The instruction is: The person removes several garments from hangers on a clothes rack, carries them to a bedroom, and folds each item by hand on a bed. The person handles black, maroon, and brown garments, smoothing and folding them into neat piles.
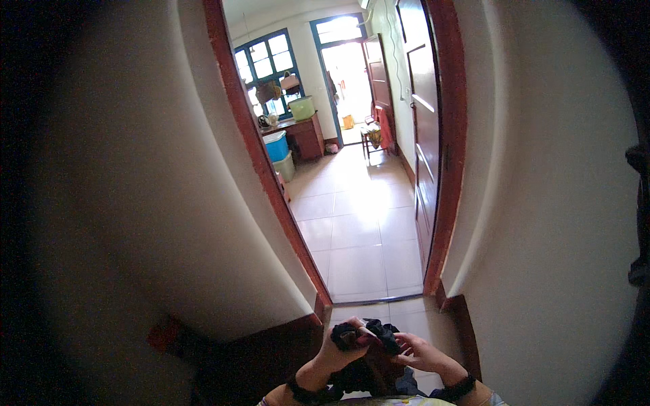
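A bunched bundle of dark cloth point(383, 332), with some dark red and a pale piece in it, is held in front of my body at the bottom of the view. My left hand point(337, 350) is closed around its left side. From the right, my right hand point(419, 350) touches the bundle, its fingers bent and partly spread; whether they grip it is unclear. More dark cloth hangs below the hands. A dark band circles each forearm.
Ahead is a doorway with a red-brown frame point(452, 152) and an opened door point(425, 127) on its right. Past the threshold point(378, 300), a tiled floor leads to storage boxes point(275, 147), a desk point(307, 137) and a chair point(376, 133) beside a bright far doorway.
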Available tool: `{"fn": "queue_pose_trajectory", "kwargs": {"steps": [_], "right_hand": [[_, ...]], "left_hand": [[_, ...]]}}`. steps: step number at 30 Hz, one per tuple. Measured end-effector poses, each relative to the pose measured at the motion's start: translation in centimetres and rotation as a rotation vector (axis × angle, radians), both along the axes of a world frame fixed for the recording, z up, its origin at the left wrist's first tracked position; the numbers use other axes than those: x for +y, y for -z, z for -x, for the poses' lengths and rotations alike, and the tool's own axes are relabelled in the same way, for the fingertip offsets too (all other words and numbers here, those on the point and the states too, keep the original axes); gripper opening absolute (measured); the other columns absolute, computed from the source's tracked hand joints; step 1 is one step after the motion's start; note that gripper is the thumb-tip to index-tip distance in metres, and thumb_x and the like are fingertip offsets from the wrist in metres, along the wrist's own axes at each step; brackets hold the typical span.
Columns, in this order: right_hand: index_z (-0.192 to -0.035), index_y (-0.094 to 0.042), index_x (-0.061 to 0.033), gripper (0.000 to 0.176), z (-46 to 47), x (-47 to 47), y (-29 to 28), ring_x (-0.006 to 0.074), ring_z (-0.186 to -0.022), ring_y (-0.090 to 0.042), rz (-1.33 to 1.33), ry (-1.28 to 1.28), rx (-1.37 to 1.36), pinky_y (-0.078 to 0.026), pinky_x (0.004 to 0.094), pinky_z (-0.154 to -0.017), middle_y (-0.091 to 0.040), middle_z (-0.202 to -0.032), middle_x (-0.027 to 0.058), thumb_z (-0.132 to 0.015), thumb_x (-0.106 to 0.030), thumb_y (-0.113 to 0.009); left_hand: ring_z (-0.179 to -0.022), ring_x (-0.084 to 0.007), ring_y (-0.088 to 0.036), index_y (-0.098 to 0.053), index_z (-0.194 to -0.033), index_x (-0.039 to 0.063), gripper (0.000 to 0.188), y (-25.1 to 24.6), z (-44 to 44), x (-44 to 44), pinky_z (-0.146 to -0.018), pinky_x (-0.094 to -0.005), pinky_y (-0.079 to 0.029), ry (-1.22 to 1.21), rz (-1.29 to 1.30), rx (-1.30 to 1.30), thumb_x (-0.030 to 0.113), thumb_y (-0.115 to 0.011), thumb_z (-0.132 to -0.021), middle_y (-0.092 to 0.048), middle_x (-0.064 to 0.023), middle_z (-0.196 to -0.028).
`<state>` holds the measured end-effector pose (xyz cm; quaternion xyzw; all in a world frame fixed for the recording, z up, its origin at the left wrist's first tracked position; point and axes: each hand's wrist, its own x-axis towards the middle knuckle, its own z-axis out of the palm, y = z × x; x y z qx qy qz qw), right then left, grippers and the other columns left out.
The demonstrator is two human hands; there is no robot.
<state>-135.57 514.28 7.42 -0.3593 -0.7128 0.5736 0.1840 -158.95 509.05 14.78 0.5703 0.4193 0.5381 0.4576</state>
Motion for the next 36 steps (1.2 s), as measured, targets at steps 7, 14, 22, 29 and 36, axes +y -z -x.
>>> {"fn": "queue_pose_trajectory", "kwargs": {"steps": [7,14,22,29,36], "right_hand": [[-0.138,-0.033,-0.0092,0.066,5.2,21.0,-3.6,0.0139,-0.084,-0.056,-0.038,-0.155,0.109,-0.051,0.0262,-0.073,-0.051,-0.109,0.0106,-0.082,-0.012,-0.068],[-0.135,-0.037,-0.0074,0.061,12.3,40.4,-2.0,0.0275,-0.106,-0.055,-0.135,-0.288,0.109,-0.048,0.0353,-0.09,-0.051,-0.118,0.0184,-0.082,-0.014,-0.067],[-0.119,-0.052,-0.0006,0.039,19.6,60.8,-2.5,0.023,-0.091,-0.061,-0.213,-0.199,-0.018,-0.052,0.0326,-0.076,-0.056,-0.106,0.015,-0.084,-0.012,-0.065],[-0.117,-0.051,0.0022,0.034,27.6,75.9,-1.0,0.0161,-0.086,-0.06,-0.132,-0.063,0.155,-0.053,0.0269,-0.069,-0.056,-0.102,0.01,-0.085,-0.005,-0.062],[-0.129,-0.041,-0.0018,0.062,38.7,94.9,1.3,0.0181,-0.1,-0.053,0.103,-0.346,0.146,-0.049,0.0303,-0.079,-0.046,-0.117,0.0095,-0.079,-0.022,-0.073]], "left_hand": [[-0.076,-0.0059,-0.052,-0.055,-0.093,0.008,0.027,-1.3,4.2,17.9,-0.067,-0.0231,-0.045,-0.173,-0.04,-0.125,0.004,-0.073,-0.073,-0.057,0.0017,-0.083],[-0.078,-0.0061,-0.053,-0.056,-0.094,0.008,0.03,1.0,9.9,34.6,-0.069,-0.0233,-0.046,-0.312,-0.055,-0.204,0.003,-0.074,-0.072,-0.058,0.0022,-0.083],[-0.085,-0.0063,-0.054,-0.055,-0.097,0.006,0.03,0.2,18.1,57.2,-0.077,-0.0241,-0.047,-0.116,-0.025,-0.257,-0.002,-0.069,-0.072,-0.063,0.0007,-0.088],[-0.088,-0.0079,-0.055,-0.057,-0.096,0.005,0.028,-1.8,25.9,74.2,-0.082,-0.0267,-0.046,0.001,-0.036,-0.238,0.0,-0.068,-0.071,-0.061,-0.0006,-0.087],[-0.083,-0.0067,-0.055,-0.057,-0.091,0.007,0.021,-0.2,35.5,88.1,-0.075,-0.0241,-0.046,-0.349,-0.068,-0.262,0.002,-0.068,-0.074,-0.06,0.0005,-0.085]]}}
